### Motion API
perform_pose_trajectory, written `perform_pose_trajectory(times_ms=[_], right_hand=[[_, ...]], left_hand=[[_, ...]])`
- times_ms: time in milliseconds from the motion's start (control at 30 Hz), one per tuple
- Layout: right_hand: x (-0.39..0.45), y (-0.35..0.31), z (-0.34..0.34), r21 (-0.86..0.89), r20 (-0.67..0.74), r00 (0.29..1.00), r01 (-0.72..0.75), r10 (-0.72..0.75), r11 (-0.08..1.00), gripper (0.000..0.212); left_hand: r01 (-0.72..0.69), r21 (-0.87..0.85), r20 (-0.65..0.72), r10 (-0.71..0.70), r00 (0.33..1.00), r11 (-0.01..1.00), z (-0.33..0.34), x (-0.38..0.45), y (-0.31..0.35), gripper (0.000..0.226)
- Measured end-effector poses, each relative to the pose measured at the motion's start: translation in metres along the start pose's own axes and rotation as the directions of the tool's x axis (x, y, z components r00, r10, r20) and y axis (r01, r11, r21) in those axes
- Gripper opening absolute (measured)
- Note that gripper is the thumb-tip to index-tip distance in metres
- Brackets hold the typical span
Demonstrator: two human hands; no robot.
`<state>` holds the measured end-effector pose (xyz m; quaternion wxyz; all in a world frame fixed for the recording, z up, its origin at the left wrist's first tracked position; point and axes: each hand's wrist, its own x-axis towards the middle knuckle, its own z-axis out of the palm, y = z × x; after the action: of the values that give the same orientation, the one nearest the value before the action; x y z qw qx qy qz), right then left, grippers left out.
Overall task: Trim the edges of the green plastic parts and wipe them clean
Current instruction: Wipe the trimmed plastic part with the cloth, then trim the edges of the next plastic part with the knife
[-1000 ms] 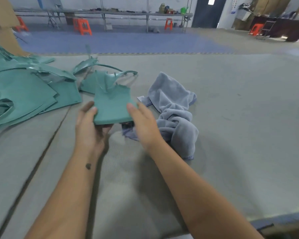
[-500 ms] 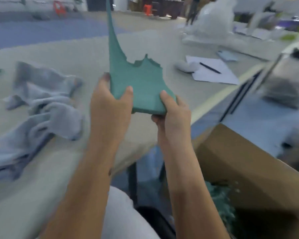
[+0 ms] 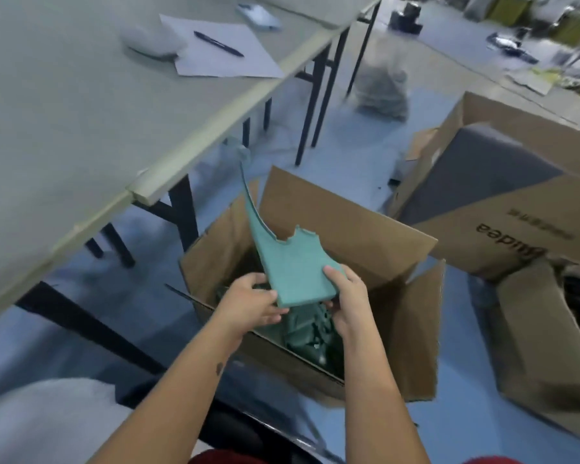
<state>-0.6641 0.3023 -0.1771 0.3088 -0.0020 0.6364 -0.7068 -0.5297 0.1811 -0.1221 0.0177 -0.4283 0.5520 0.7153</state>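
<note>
While both hands' fingers (image 3: 333,275) clamp its thick lower edge, the flat green plastic part (image 3: 290,262) tapers beyond them into a ragged, notched spike.

A single head-worn view looks steeply down and forward past the table edge (image 3: 181,152) on the left, onto an open cardboard box (image 3: 355,216) on the floor, close enough that both forearms fill the lower frame
</note>
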Motion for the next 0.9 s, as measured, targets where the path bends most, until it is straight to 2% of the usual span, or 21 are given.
perform_pose_trajectory(times_ms=[67, 100, 133, 167, 200, 233, 300, 367, 433, 500, 600, 700, 800, 900], right_hand=[[0.009, 0.022, -0.017, -0.087, -0.067, 0.992, -0.112, 0.106, 0.99, 0.014], [0.014, 0.031, -0.025, -0.22, -0.131, 0.98, -0.178, 0.152, 0.959, 0.022], [0.019, 0.04, -0.034, -0.416, -0.213, 0.959, -0.261, 0.185, 0.871, 0.032], [0.02, 0.047, -0.044, -0.596, -0.3, 0.933, -0.347, 0.2, 0.724, 0.041], [0.021, 0.05, -0.052, -0.697, -0.366, 0.91, -0.408, 0.196, 0.59, 0.046], [0.019, 0.051, -0.055, -0.714, -0.397, 0.896, -0.437, 0.198, 0.547, 0.049], [0.017, 0.046, -0.049, -0.668, -0.388, 0.904, -0.411, 0.181, 0.621, 0.046], [0.015, 0.031, -0.028, -0.648, -0.339, 0.937, -0.297, 0.084, 0.701, 0.036], [0.01, 0.007, 0.008, -0.595, -0.262, 0.963, -0.116, -0.056, 0.796, 0.02], [-0.004, -0.023, 0.06, -0.52, -0.141, 0.959, 0.141, -0.247, 0.843, 0.018], [-0.043, -0.066, 0.151, -0.365, 0.066, 0.842, 0.521, -0.536, 0.772, 0.021], [-0.097, -0.091, 0.235, -0.157, 0.253, 0.713, 0.697, -0.654, 0.7, 0.019], [-0.152, -0.093, 0.309, -0.047, 0.433, 0.62, 0.741, -0.654, 0.67, 0.015], [-0.206, -0.076, 0.376, -0.017, 0.663, 0.512, 0.74, -0.547, 0.672, 0.02]], left_hand=[[0.012, 0.168, 0.043, -0.02, 0.999, 0.986, 0.002, 0.008, -0.013, 0.049], [0.014, 0.28, 0.058, -0.032, 0.998, 0.96, -0.001, 0.011, -0.018, 0.05], [0.015, 0.379, 0.067, -0.043, 0.997, 0.925, -0.007, 0.013, -0.022, 0.05], [0.02, 0.444, 0.073, -0.058, 0.996, 0.896, -0.013, 0.014, -0.026, 0.05], [0.03, 0.474, 0.078, -0.076, 0.994, 0.88, -0.02, 0.015, -0.028, 0.048], [0.045, 0.486, 0.08, -0.095, 0.992, 0.873, -0.027, 0.015, -0.028, 0.045], [0.059, 0.501, 0.087, -0.118, 0.989, 0.863, -0.037, 0.011, -0.023, 0.039], [0.019, 0.545, 0.102, -0.088, 0.991, 0.838, -0.043, 0.001, -0.009, 0.035], [-0.1, 0.548, 0.11, 0.047, 0.993, 0.831, -0.046, -0.015, 0.013, 0.027], [-0.249, 0.483, 0.081, 0.24, 0.967, 0.84, -0.052, -0.035, 0.04, 0.02], [-0.458, 0.361, -0.042, 0.505, 0.862, 0.812, -0.075, -0.07, 0.078, 0.021], [-0.603, 0.281, -0.257, 0.664, 0.702, 0.747, -0.114, -0.108, 0.098, 0.02], [-0.647, 0.257, -0.507, 0.67, 0.542, 0.718, -0.169, -0.147, 0.094, 0.02], [-0.647, 0.231, -0.74, 0.563, 0.368, 0.726, -0.228, -0.192, 0.075, 0.02]])
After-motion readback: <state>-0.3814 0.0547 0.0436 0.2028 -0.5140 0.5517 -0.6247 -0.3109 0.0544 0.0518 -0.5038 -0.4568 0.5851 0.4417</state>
